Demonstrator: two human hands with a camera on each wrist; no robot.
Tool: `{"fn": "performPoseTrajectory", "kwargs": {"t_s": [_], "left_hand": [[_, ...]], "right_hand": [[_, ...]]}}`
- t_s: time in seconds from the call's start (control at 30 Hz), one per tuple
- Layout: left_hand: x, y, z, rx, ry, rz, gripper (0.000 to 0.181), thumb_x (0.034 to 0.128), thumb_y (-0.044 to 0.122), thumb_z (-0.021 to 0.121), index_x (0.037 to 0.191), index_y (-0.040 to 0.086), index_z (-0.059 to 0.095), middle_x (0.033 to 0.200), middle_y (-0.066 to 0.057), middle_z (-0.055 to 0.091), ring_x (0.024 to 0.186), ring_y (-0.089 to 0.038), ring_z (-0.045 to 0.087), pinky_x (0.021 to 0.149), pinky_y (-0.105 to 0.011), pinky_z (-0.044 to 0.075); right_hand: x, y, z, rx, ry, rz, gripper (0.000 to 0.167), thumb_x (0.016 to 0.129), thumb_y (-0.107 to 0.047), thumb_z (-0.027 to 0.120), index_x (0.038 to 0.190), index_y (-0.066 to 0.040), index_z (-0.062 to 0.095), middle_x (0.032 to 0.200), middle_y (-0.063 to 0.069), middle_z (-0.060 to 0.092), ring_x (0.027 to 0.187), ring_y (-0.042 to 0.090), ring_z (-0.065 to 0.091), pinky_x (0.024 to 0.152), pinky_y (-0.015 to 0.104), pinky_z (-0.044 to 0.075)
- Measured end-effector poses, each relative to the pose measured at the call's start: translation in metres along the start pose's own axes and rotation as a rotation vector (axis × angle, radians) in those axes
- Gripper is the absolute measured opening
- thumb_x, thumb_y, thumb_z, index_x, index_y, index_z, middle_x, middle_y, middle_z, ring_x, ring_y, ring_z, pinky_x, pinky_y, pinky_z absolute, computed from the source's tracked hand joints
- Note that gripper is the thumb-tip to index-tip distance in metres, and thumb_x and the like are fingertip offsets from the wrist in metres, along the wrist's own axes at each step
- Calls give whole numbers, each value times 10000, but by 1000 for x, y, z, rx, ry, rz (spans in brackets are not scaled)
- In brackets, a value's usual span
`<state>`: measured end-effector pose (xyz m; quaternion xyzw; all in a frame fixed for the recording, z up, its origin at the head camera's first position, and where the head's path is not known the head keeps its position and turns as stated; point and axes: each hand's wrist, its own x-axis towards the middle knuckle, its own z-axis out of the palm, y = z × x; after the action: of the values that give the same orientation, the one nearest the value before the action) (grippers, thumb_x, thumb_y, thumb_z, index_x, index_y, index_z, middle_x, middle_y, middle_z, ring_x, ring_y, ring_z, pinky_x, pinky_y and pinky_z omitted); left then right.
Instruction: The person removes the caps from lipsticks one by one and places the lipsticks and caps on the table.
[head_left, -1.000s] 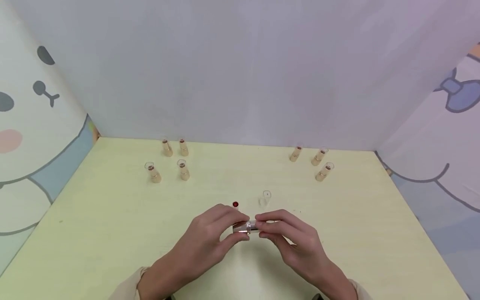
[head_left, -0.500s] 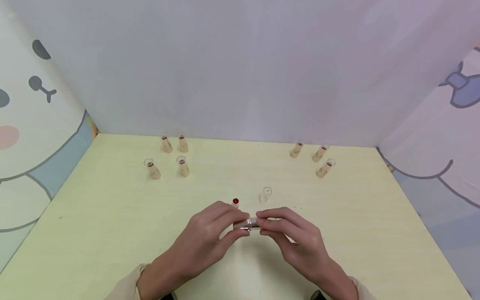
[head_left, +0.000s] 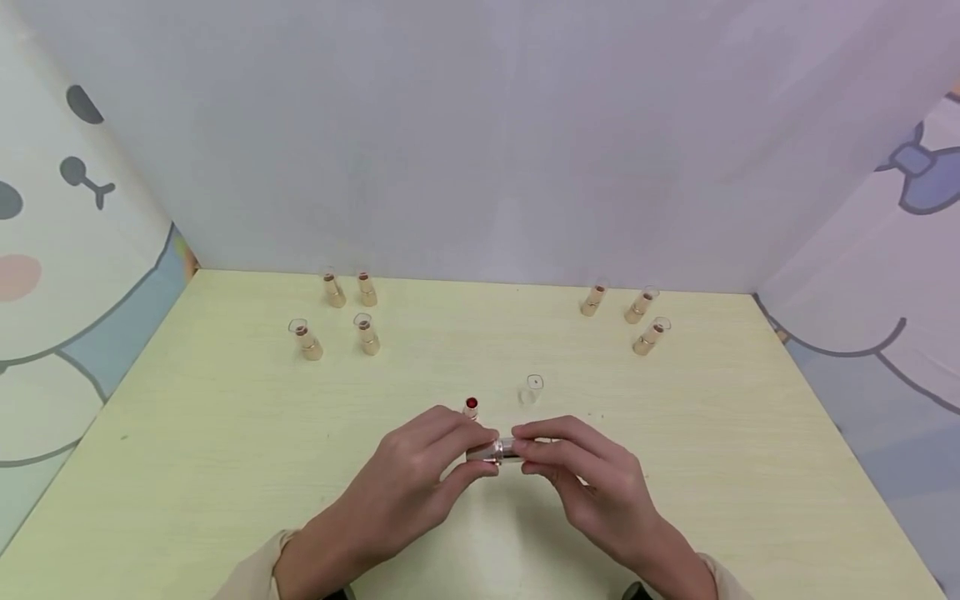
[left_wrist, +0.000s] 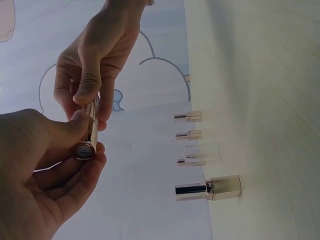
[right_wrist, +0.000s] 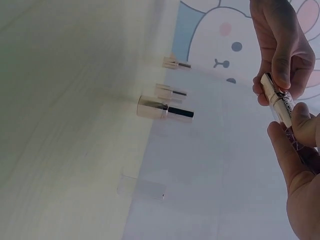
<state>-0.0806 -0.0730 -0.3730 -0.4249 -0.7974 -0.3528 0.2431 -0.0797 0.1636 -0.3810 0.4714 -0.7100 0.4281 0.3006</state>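
Note:
Both hands hold one shiny gold lipstick tube [head_left: 483,452] sideways above the table. My left hand [head_left: 408,471] pinches its base between thumb and fingers; a round label shows on the base's end in the left wrist view. At the other end, my right hand [head_left: 600,475] pinches the tube, and a clear part shows by its fingers in the right wrist view. Just beyond the left fingers, an uncapped lipstick [head_left: 471,406] with a red top stands upright, its lower part hidden in the head view. A clear cap [head_left: 534,387] stands to its right.
Several capped gold lipsticks [head_left: 367,336] stand at the back left of the pale yellow table [head_left: 225,467]. At the back right are three more lipsticks [head_left: 650,337]. A pale curtain [head_left: 480,150] hangs behind, with cartoon-printed sheets [head_left: 60,275] at the sides.
Both hands keep the same grip on the lipstick tube, which stays in place. Only the head view has shifted slightly.

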Motion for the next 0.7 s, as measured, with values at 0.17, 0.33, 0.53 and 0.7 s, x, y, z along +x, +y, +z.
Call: {"fn": "performPoseTrajectory", "kwargs": {"t_s": [0.17, 0.33, 0.53, 0.7], "left_hand": [[-1, 0, 1, 21, -2, 10, 227, 868, 153, 851, 1069, 115, 752, 1005, 62, 714, 955, -77, 676, 865, -172, 587], [0, 0, 1, 0, 34, 7, 240, 858, 149, 860, 1075, 113, 762, 1008, 62, 737, 928, -62, 684, 854, -157, 585], [2, 0, 0, -53, 84, 4, 231, 851, 139, 868, 1058, 98, 775, 992, 43, 756, 902, -73, 699, 808, -135, 578], [2, 0, 0, -76, 107, -4, 225, 858, 128, 863, 1060, 88, 774, 979, 28, 764, 896, -83, 707, 818, -159, 591]], "right_hand": [[1, 0, 1, -26, -17, -27, 154, 1029, 4, 608, 1073, 55, 747, 1054, 170, 713, 860, 179, 723, 797, 142, 603], [1, -1, 3, -15, 33, -6, 125, 1001, -31, 677, 1044, 59, 751, 1031, 186, 729, 863, 206, 741, 805, 165, 617], [1, 0, 6, 18, 96, -14, 120, 968, -22, 719, 1017, 84, 746, 1022, 210, 739, 872, 226, 747, 796, 191, 623], [2, -1, 6, -7, 143, -45, 121, 961, -12, 724, 985, 104, 749, 1018, 220, 738, 891, 233, 744, 813, 187, 621]]}}
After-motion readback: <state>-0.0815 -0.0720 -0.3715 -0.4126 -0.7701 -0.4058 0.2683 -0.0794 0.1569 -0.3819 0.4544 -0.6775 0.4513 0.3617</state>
